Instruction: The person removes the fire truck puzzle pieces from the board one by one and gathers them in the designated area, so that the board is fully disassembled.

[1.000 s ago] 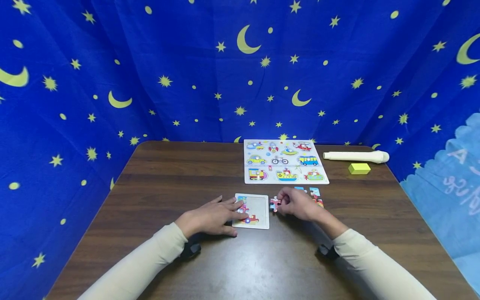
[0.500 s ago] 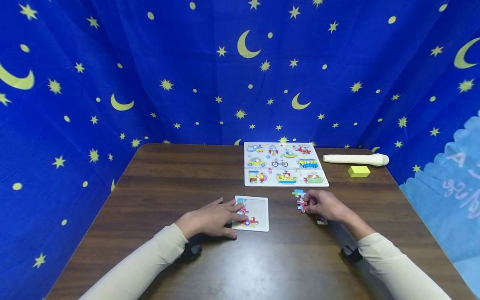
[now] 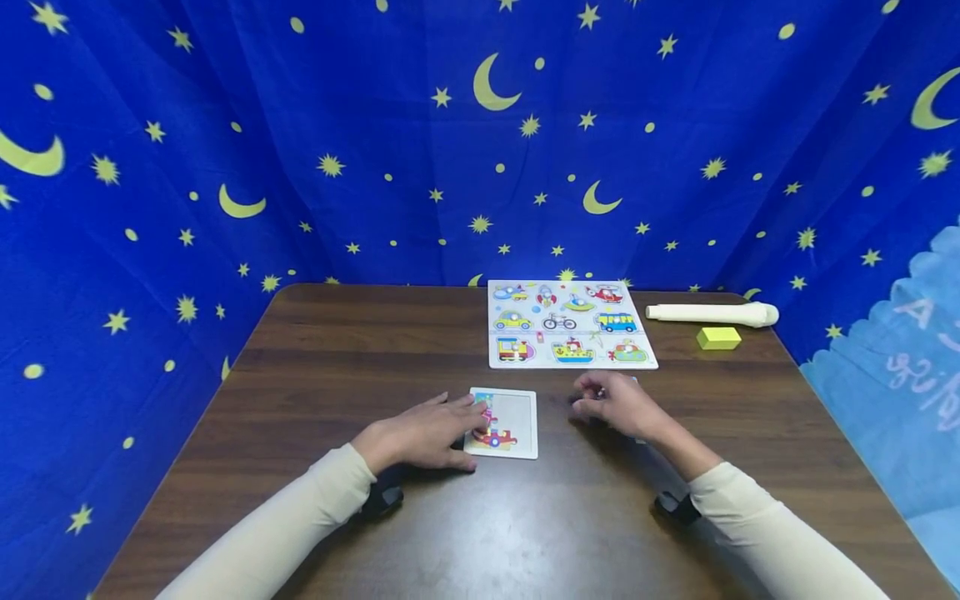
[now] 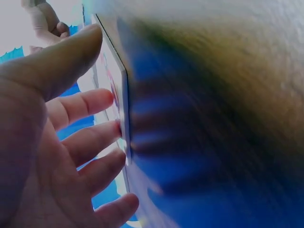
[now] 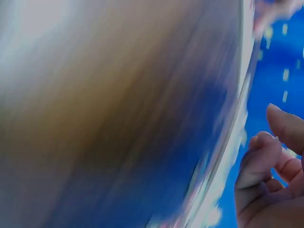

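Observation:
On the table lies a small white square puzzle tray [image 3: 523, 455], with colourful jigsaw pieces [image 3: 504, 437] along its left side and bottom; the rest of its bed is bare. My left hand [image 3: 420, 435] rests on the tray's left part, fingers spread and fairly straight, covering some pieces. My right hand [image 3: 618, 407] is to the right of the tray, above loose jigsaw pieces that it mostly hides. In the right wrist view the thumb and forefinger of my right hand [image 5: 273, 183] stand apart, and no piece shows between them.
Behind the tray lies a larger board [image 3: 573, 337] with vehicle pictures. At the back right are a cream club-shaped stick [image 3: 705, 313] and a yellow block [image 3: 717, 338]. A blue star-patterned cloth [image 3: 420, 133] hangs round the table's [image 3: 360, 342] far edge.
My right hand moved right from beside the tray with a pink jigsaw piece, reached the loose pieces, and has come back a little left. My left hand has stayed on the tray.

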{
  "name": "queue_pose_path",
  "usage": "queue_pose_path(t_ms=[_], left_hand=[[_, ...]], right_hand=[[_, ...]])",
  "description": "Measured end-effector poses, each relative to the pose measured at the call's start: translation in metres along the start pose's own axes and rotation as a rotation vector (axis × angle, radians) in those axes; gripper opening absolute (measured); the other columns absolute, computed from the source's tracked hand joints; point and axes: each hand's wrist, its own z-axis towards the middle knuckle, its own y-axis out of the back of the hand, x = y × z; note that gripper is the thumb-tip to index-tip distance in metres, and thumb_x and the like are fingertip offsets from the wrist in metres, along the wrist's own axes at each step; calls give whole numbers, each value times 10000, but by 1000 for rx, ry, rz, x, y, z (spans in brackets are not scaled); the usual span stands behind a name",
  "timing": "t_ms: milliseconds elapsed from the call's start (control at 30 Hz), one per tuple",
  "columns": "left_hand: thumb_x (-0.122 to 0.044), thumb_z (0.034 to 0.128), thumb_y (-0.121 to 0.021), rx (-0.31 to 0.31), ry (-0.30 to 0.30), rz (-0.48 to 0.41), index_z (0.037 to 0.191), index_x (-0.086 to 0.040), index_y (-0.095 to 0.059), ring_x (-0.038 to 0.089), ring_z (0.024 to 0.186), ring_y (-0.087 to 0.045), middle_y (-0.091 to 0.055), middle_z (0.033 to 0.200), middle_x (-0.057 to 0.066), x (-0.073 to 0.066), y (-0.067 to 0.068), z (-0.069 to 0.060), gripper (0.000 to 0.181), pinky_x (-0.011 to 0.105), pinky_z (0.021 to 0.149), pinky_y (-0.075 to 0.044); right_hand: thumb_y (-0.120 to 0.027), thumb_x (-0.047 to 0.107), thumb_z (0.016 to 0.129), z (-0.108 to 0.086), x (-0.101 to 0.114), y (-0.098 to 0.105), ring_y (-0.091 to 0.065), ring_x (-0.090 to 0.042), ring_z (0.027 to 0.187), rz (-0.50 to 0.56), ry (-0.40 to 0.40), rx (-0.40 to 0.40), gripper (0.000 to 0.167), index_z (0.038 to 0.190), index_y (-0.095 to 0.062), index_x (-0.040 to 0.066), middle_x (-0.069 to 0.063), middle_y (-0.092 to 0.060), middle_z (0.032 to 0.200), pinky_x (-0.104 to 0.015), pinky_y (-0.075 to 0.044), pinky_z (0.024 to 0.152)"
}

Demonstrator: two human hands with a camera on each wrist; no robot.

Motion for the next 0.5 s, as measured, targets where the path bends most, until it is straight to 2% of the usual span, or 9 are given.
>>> queue_pose_path(t_ms=[67,133,233,367,433,500], left_hand=[[-507,958,-671,-7,3,-9,1437,-198,-564,258,1550,-244,-360,1643,39,1,0,0,580,573,1241,-185],[-504,964,-664,-9,3,-18,1431,-195,-570,268,1549,-245,-359,1643,46,1,0,2,568,575,1238,-194],[-494,976,-650,-12,-5,-37,1425,-190,-581,287,1545,-252,-363,1639,55,1,2,3,546,579,1232,-209],[-482,987,-639,-19,-11,-62,1376,-184,-621,297,1536,-277,-392,1624,59,3,2,5,491,573,1226,-233],[-472,990,-637,-28,-8,-68,1345,-179,-641,297,1526,-302,-411,1612,67,4,3,5,460,569,1222,-247],[-465,989,-640,-64,-1,-54,1306,-174,-662,304,1502,-350,-446,1588,85,5,3,5,431,561,1209,-283]], right_hand=[[-765,136,900,3,16,-16,-589,-135,708,-4,49,53,198,1062,-697,44,-12,-630,854,-287,-522,572],[-778,179,896,5,31,-32,-605,-124,780,-64,116,115,248,1102,-709,59,-1,-647,910,-297,-544,650],[-781,238,894,8,47,-52,-609,-120,886,-207,224,176,305,1145,-720,76,16,-656,996,-323,-531,778],[-788,236,882,10,58,-68,-624,-154,887,-329,300,166,266,1101,-730,96,10,-653,994,-355,-527,790],[-791,208,873,12,60,-72,-626,-163,862,-351,326,146,218,1052,-726,102,4,-651,967,-353,-528,767],[-792,186,867,13,61,-75,-619,-161,839,-358,342,134,177,1011,-723,108,6,-646,938,-345,-524,745]])
